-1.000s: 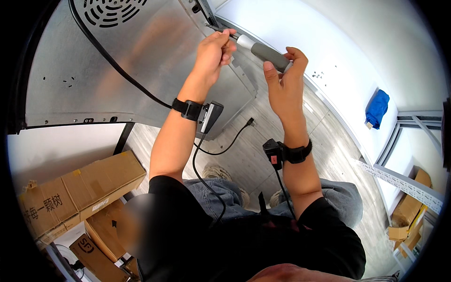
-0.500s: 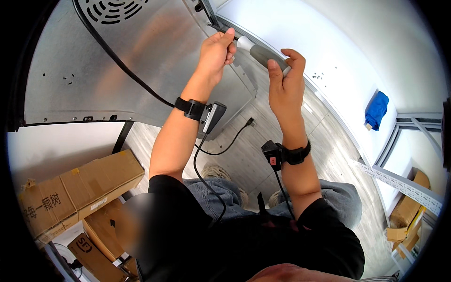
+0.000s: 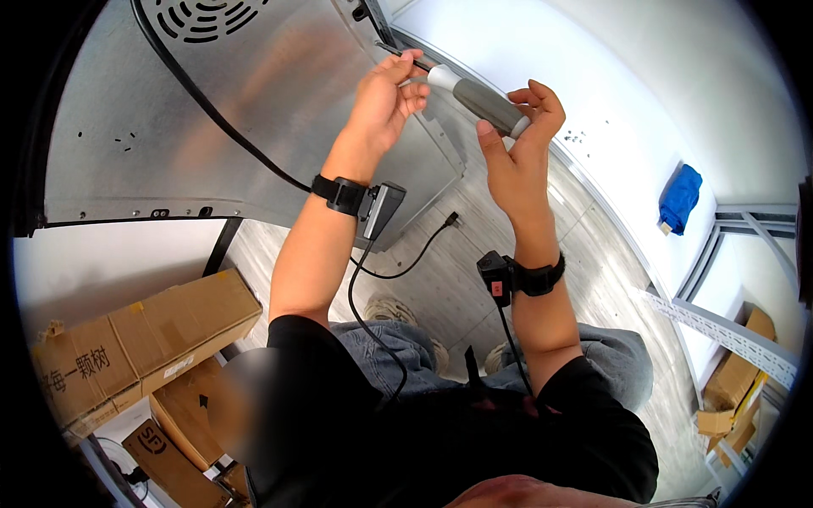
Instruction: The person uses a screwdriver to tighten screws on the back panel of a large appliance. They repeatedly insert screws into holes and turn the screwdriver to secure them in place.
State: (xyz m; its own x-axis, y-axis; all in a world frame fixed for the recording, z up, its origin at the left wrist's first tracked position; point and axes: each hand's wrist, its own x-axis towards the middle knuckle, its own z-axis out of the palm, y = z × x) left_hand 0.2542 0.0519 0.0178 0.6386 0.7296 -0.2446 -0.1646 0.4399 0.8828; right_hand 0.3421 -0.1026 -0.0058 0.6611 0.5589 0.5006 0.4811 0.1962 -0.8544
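the right hand [image 3: 521, 144] is loosely gripping the butt of one grey-and-white screwdriver [image 3: 484, 100], the thumb lying on the near side and the fingers curling round the far one, perhaps so the handle can be turning freely. the left hand [image 3: 381, 102] is pinching the shaft between thumb and forefinger, its other fingers half curling, probably for steadying it. the screwdriver is slanting between the two hands, its tip reaching the upper right edge of one metal panel [image 3: 279, 110]; what it is touching there is looking too small for telling. one thick black cable [image 3: 203, 104] is crossing the panel. two black straps [image 3: 340, 195] are carrying two small devices [image 3: 385, 212], one per arm. over on the right, one white surface [image 3: 627, 93] is holding one blue bundle [image 3: 680, 200] and some dark bits [image 3: 574, 137] i am not managing to count. one plug [image 3: 451, 218] is lying on the floor [image 3: 580, 241], while at least three cardboard boxes [image 3: 190, 317] are resting at lower left, seemingly stacked for saving room
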